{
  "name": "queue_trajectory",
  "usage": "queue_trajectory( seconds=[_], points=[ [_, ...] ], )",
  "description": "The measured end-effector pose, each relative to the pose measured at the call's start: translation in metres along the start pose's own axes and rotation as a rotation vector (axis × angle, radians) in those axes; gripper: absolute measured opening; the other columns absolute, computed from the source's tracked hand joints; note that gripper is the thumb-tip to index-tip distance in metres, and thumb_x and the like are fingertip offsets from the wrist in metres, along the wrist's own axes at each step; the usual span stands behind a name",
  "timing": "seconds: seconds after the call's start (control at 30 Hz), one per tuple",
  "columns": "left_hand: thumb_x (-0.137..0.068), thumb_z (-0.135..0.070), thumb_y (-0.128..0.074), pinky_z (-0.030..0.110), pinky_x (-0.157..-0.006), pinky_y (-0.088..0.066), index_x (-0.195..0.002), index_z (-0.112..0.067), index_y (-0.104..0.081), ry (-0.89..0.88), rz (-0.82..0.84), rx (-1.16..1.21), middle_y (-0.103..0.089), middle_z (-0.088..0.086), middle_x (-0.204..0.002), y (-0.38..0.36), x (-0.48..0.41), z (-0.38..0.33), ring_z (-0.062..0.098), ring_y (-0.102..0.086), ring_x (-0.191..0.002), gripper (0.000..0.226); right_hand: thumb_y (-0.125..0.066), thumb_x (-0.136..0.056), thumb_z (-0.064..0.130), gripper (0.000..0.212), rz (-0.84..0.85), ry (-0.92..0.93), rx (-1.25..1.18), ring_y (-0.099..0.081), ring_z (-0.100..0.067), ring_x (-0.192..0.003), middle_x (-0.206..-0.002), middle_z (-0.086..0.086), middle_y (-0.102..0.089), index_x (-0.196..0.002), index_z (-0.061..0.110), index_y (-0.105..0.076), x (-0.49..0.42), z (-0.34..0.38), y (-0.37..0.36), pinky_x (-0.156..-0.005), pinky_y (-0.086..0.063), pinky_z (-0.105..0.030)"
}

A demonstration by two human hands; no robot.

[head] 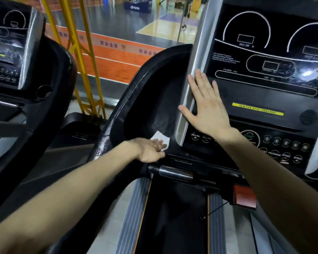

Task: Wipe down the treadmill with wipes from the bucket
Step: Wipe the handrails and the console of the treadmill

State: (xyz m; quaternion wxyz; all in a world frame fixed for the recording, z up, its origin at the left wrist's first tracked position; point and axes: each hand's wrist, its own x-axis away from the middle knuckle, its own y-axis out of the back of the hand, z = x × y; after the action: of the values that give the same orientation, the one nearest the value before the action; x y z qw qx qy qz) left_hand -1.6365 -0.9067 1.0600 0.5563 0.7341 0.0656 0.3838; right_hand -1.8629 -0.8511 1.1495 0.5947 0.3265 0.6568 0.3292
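Note:
I stand on a black treadmill whose console [264, 85] fills the upper right. My left hand [151, 149] presses a white wipe [161, 139] flat against the bottom of the black side tray [154, 99] left of the console. My right hand [207, 107] lies flat with fingers spread on the console's silver left trim [193, 70] and dark panel, holding nothing. The running belt [173, 217] stretches below. No bucket is in view.
A second treadmill console [9, 46] stands at the left. A red safety clip [244, 197] hangs below the console beside a chrome handlebar [174, 173]. Yellow metal posts [81, 52] and a glass wall lie ahead, with a sports court beyond.

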Motion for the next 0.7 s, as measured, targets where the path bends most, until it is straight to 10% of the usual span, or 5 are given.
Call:
queue_trajectory(
  seconds=[0.27,0.5,0.7],
  points=[
    [-0.072,-0.106,-0.027,0.039,-0.131,-0.021,-0.17,-0.037,-0.021,0.104,-0.06,-0.061,-0.017,-0.011,-0.177,0.0,0.03,-0.002,0.011,-0.016,-0.164,0.12,-0.047,-0.106,0.061,0.088,-0.015,0.004,-0.01,0.006,-0.017,-0.165,-0.179,-0.003,0.005,-0.171,0.022,-0.002,0.0,0.0,-0.004,-0.133,-0.008,-0.053],
    [-0.109,-0.063,-0.016,0.039,-0.126,-0.033,-0.158,-0.042,-0.046,0.069,-0.274,-0.018,-0.043,-0.011,-0.167,-0.019,0.02,-0.001,0.011,-0.037,-0.156,0.062,-0.047,-0.106,0.062,0.088,-0.011,0.018,-0.024,0.005,-0.018,-0.165,-0.179,-0.003,0.003,-0.171,0.022,-0.002,-0.001,0.0,-0.004,-0.133,-0.008,-0.052],
    [-0.108,-0.053,-0.044,0.036,-0.077,-0.051,-0.122,-0.037,-0.075,0.151,-0.576,-0.185,-0.078,0.006,-0.107,-0.022,0.031,-0.006,0.033,-0.073,-0.102,0.038,-0.051,-0.104,0.06,0.09,0.035,0.011,-0.106,0.004,-0.018,-0.165,-0.179,-0.001,0.004,-0.171,0.024,-0.004,-0.001,-0.001,0.0,-0.133,-0.004,-0.052]
  ],
)
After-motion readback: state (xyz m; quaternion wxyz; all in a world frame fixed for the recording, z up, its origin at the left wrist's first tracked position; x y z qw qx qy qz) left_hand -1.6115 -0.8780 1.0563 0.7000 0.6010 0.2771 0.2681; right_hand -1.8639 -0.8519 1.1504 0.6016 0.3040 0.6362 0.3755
